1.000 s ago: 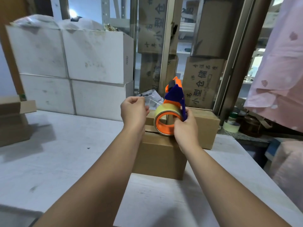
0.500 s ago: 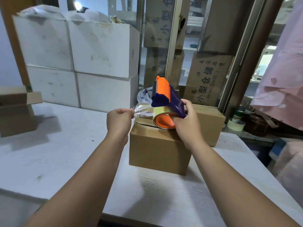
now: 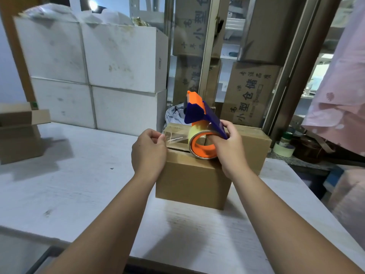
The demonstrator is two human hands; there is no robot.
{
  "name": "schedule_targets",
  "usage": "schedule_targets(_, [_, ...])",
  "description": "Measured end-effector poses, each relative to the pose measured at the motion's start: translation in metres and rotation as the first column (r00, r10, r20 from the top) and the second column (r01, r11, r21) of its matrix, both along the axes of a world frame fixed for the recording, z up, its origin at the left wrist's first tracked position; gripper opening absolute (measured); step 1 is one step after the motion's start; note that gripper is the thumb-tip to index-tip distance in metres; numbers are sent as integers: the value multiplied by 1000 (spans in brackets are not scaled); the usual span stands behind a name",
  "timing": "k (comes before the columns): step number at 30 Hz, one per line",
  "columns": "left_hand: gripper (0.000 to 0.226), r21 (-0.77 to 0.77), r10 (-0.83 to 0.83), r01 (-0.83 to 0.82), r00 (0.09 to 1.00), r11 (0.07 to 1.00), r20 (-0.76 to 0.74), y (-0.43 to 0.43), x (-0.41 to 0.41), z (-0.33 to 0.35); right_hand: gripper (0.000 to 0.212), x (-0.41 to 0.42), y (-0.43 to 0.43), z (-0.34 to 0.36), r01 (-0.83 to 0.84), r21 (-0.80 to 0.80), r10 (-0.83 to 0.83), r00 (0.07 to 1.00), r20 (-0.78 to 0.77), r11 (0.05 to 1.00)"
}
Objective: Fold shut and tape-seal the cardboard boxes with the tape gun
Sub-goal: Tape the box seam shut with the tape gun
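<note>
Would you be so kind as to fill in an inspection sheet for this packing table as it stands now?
Surface: white table, scuffed and stained.
Job's things: brown cardboard box at the middle, flaps folded down; second box right behind it; orange-and-blue tape gun held at the front box's top; clear tape end drawn out leftward.
Clutter: open carton at the left edge; pale tape roll on the ledge at right; grey bag behind the boxes.
Hands: left hand pinches the tape end; right hand grips the tape gun.
Cables: nothing seen.
Surroundings: stacked white boxes, printed cartons behind, pink cloth at right.
</note>
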State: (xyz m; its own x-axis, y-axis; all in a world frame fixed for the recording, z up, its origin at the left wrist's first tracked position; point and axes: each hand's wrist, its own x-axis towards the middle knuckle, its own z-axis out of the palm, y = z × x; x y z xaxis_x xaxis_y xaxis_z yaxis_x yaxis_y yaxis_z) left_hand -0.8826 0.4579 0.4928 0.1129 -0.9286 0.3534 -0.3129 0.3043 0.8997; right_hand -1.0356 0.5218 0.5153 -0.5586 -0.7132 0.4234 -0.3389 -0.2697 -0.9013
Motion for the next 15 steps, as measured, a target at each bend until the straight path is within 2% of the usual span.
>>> schedule_targets(5, [15,3,-4,4,999,1000,-46,-2,2,-3,33,1,-2,-1,-9,45,11,999,-39,999])
schedule_targets(10, [14,-56,6,-10,997,998,-76,-2,-1,-6,27,2,-2,0,8,62,-2,995,-101,998])
schedule_targets(15, [15,-44,11,-16,994,999,-110,-2,0,-9,39,-3,-6,-1,19,152,10,982,-187,988])
